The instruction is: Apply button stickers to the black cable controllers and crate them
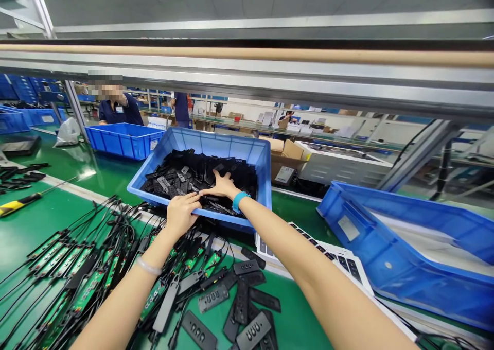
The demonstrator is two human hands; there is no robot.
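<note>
A light-blue plastic bin (264, 185) full of black plastic covers (173, 177) stands tilted toward me. My left hand (182, 213) is at its front rim, fingers bent over the edge. Inside the bin, my right hand (222, 186) reaches onto the covers with its fingers and thumb spread; I see nothing held in it. In front of the bin lie green circuit boards (87, 288) with black cables, in a tangled row. Loose black covers with hook-shaped cut-outs (253, 332) are scattered on the green table (297, 316) between my forearms.
A yellow-black screwdriver (21, 204) lies at left. Blue bins stand behind (125, 141) and at right (386, 257), the right one holding white sheets. Printed white sheets (347, 265) lie near my right forearm. A metal rail (247, 77) crosses overhead. A person (119, 108) is across the table.
</note>
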